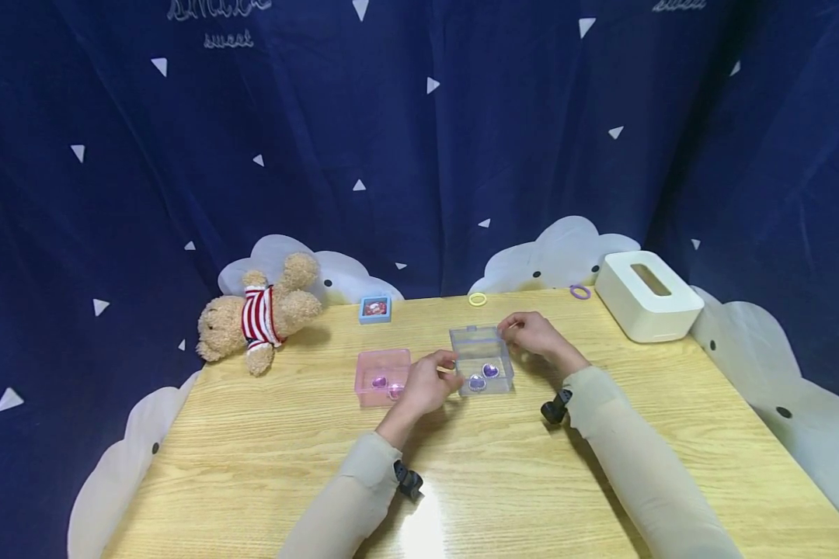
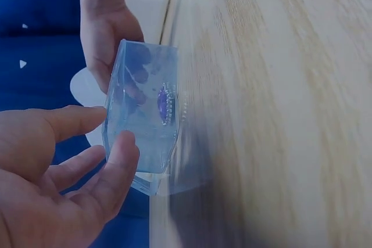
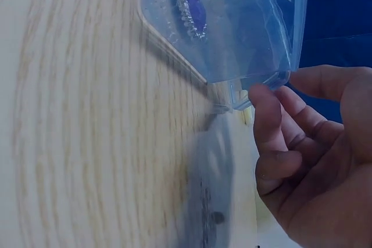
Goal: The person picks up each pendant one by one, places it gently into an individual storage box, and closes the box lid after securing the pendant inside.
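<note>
A clear bluish plastic box (image 1: 485,386) stands on the table with its hinged lid (image 1: 477,347) raised at the back. Inside it lie two purple gems (image 1: 490,370) with silvery beaded rims. My right hand (image 1: 534,335) pinches the raised lid near its right corner between thumb and fingers. At the box's left side is my left hand (image 1: 429,383), its loosely bent fingertips at the wall, as the left wrist view shows. Just left of that hand sits a pink clear box (image 1: 374,398) holding purple-pink gems (image 1: 380,382), partly hidden by the hand.
A teddy bear (image 1: 259,314) in a striped shirt lies at the back left. Behind the boxes are a small blue-framed box (image 1: 374,309), a yellow ring (image 1: 478,299) and a purple ring (image 1: 579,292). A white tissue box (image 1: 646,299) stands at the back right.
</note>
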Motion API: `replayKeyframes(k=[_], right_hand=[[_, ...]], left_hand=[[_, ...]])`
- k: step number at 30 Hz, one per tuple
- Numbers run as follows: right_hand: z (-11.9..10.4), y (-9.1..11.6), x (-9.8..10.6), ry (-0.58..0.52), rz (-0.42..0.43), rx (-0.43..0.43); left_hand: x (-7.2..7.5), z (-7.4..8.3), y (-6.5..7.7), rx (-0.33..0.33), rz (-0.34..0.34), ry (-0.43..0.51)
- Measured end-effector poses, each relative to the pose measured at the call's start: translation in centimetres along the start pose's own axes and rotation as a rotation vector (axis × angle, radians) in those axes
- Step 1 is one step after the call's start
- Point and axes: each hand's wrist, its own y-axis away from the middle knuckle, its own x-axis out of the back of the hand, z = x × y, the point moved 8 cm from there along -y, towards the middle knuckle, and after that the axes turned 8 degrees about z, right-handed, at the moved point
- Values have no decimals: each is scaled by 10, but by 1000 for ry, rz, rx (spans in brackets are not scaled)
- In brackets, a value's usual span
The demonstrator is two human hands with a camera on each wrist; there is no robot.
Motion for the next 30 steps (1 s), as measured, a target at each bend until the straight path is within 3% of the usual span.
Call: replayKeyframes(k=[9, 24, 30], right_hand=[[-1, 1, -1, -22, -3, -10], [-6, 1, 11, -36, 109, 20], [-11, 5, 14, -44, 104, 41]], left_hand=[[-1, -2, -1, 13, 0, -19], [-2, 1, -4, 28, -6, -59], [0, 3, -4, 40, -4, -53]])
